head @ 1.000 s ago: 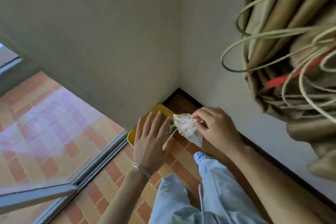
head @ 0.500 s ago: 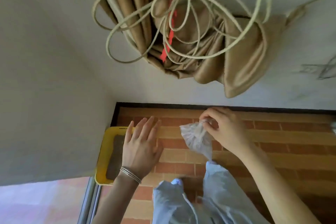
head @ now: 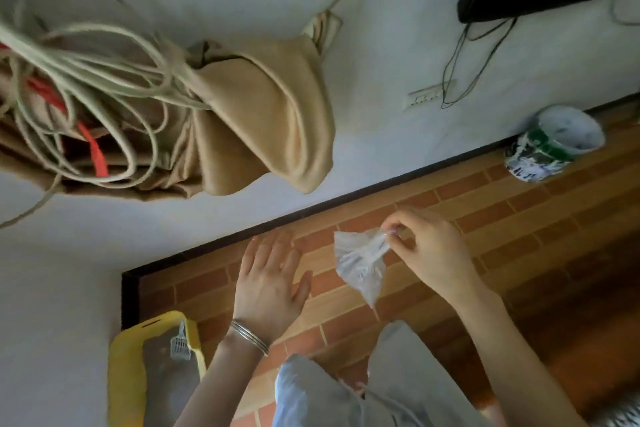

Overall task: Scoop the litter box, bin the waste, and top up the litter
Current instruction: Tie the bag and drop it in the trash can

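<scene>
Litter box (head: 124,367) sits with its scoop (head: 180,347) resting inside while the right hand (head: 429,253) pinches a small plastic bag (head: 360,263), left hand (head: 270,277) open and empty, so binning and topping up seemingly remain.

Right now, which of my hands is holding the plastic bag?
Your right hand. It pinches the bag at its top, while your left hand, the one with the bracelet, is open and empty.
</scene>
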A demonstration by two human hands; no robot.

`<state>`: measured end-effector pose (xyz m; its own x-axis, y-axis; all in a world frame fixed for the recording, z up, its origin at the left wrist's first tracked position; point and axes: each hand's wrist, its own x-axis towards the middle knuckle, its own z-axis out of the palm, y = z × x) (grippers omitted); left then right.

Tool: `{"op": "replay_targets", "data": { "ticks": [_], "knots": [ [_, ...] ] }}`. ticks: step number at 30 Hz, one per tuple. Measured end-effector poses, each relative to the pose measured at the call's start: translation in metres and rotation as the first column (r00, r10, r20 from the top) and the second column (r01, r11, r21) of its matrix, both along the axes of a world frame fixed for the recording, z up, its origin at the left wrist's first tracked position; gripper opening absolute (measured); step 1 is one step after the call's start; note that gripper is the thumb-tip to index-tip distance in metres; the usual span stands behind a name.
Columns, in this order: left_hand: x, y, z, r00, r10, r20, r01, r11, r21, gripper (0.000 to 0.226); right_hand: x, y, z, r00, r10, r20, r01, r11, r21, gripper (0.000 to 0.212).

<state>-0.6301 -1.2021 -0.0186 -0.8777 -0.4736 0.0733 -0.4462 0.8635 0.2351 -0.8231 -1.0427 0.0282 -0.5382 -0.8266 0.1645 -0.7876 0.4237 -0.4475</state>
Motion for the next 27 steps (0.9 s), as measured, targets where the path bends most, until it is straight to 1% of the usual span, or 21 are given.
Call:
{"op": "replay_targets", "data": {
  "ticks": [8, 13, 16, 18, 21, 25, 27],
  "knots": [
    [-0.18, 0.069, 0.002, 0.972, -0.23, -0.04, 0.231, 0.972, 0.035, 0.047, -0.142, 0.103, 0.007, 0.965, -0.261, 0.009, 0.261, 0.965, 0.01, 0.014],
    [-0.288, 0.111, 0.01, 0.93, -0.368, -0.026, 0.368, 0.93, -0.014, 0.046, -0.216, 0.163, 0.018, 0.918, -0.393, -0.047, 0.392, 0.92, -0.033, 0.016],
    [-0.342, 0.134, 0.021, 0.879, -0.472, -0.072, 0.471, 0.882, -0.035, 0.048, -0.244, 0.194, 0.024, 0.888, -0.455, -0.071, 0.45, 0.89, -0.081, 0.017],
    [-0.371, 0.149, 0.026, 0.842, -0.531, -0.099, 0.528, 0.848, -0.054, 0.048, -0.258, 0.212, 0.023, 0.855, -0.515, -0.059, 0.508, 0.856, -0.098, 0.017],
    [-0.407, 0.171, 0.028, 0.802, -0.585, -0.125, 0.581, 0.811, -0.07, 0.043, -0.277, 0.235, 0.017, 0.808, -0.588, -0.032, 0.584, 0.807, -0.088, 0.017],
    [-0.452, 0.188, 0.02, 0.75, -0.656, -0.088, 0.654, 0.754, -0.055, 0.043, -0.304, 0.257, 0.012, 0.756, -0.654, -0.022, 0.65, 0.754, -0.101, 0.02],
    [-0.478, 0.193, 0.014, 0.726, -0.686, -0.056, 0.684, 0.728, -0.046, 0.045, -0.321, 0.266, 0.008, 0.735, -0.678, -0.001, 0.676, 0.732, -0.084, 0.018]
  ]
}}
